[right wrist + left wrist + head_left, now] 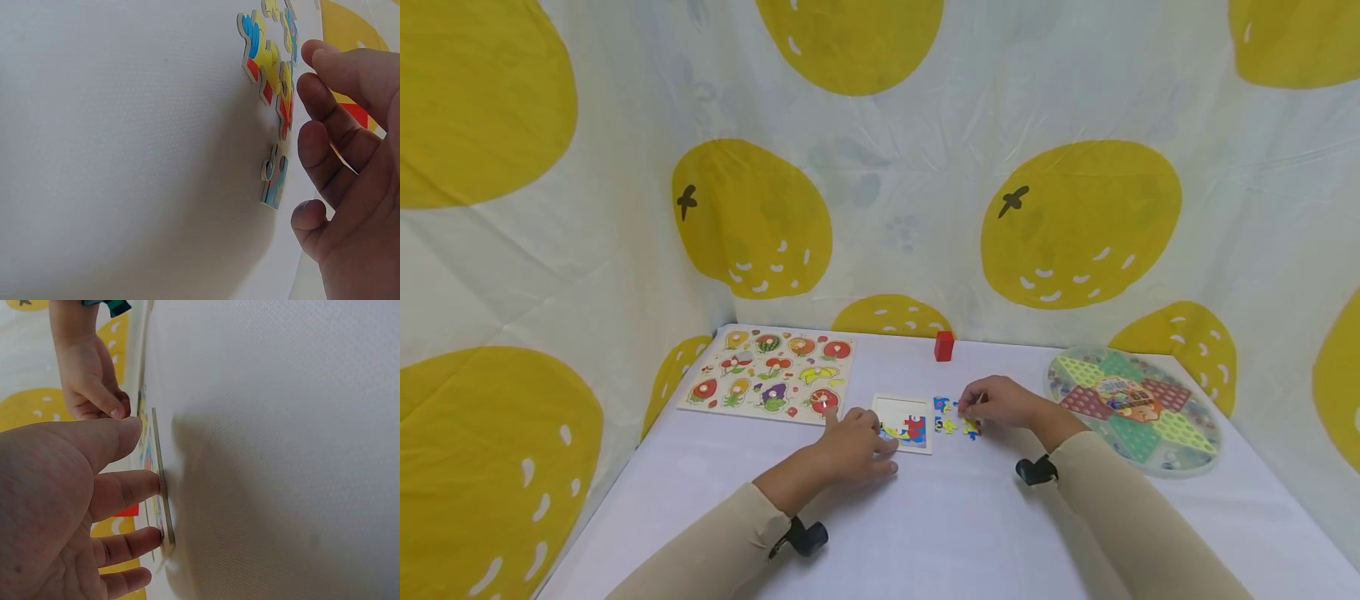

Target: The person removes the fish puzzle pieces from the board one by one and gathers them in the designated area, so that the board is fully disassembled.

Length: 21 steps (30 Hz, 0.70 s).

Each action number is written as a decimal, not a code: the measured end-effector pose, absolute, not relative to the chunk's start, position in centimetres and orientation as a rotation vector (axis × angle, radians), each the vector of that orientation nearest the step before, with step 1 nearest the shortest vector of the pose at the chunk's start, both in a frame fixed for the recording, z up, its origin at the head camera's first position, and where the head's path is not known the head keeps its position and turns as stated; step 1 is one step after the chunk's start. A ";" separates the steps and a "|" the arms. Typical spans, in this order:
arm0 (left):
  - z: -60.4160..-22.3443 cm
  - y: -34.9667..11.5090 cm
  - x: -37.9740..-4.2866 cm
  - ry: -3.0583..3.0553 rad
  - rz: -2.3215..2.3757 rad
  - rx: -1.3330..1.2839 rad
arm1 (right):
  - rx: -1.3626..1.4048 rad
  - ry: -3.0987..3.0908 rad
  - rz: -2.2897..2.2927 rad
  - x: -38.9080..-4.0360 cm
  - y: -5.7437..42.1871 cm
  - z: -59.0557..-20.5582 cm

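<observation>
Beige sleeves (1135,508) closest, one per side, running in from the bottom edge. Black wrist camera (808,539) strapped at each cuff. Under them the bench (940,517), covered in white cloth.

Left hand (852,447) next, at the near left corner of the puzzle tray (895,411). Left grip: apart, fingers spread and fairly straight; left wrist view shows two fingertips touching the tray edge. Tray lies flat on the bench, between the hands, left of the loose stuff. Near part is filled with fitted pieces (914,429) in red, blue and yellow; far part shows bare base.

Right hand (1003,402) is over the loose pieces (267,62), just right of the tray. Right grip: thumb and index tips close together, other fingers bent; can't tell if a piece is pinched between them. Loose pieces lie flat, some touching or overlapping in the right wrist view, with one blue-edged piece (275,178) a bit apart from the yellow and red ones.

Farther out: round game board (1127,437) to the right, star pattern of colored triangles. Fruit board (805,411) to the left, flat. Red block (943,346) upright near the far edge. Behind everything, white curtain (910,167) with big yellow fruit prints.
</observation>
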<state>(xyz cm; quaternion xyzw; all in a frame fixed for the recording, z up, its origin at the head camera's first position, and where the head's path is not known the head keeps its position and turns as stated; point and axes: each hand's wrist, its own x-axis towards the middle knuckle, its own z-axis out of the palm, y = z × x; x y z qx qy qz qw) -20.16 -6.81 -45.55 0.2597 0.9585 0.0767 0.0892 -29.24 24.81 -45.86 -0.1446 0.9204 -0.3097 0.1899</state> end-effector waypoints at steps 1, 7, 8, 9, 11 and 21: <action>-45.6 -6.8 -20.2 2.851 0.229 0.771 | -0.407 2.593 -0.870 -29.3 24.8 -45.9; -45.7 -6.9 -20.2 2.846 0.238 0.763 | -0.420 2.627 -0.889 -29.4 24.3 -46.1; -45.7 -6.9 -20.2 2.845 0.237 0.763 | -0.427 2.630 -0.891 -29.4 24.1 -46.1; -45.7 -6.9 -20.2 2.844 0.236 0.764 | -0.439 2.632 -0.889 -29.4 23.9 -46.1; -45.6 -6.8 -20.2 2.843 0.235 0.765 | -0.471 2.634 -0.879 -29.3 23.2 -46.0; -45.6 -6.7 -20.3 2.846 0.248 0.752 | -0.605 2.614 -0.843 -29.1 20.2 -45.8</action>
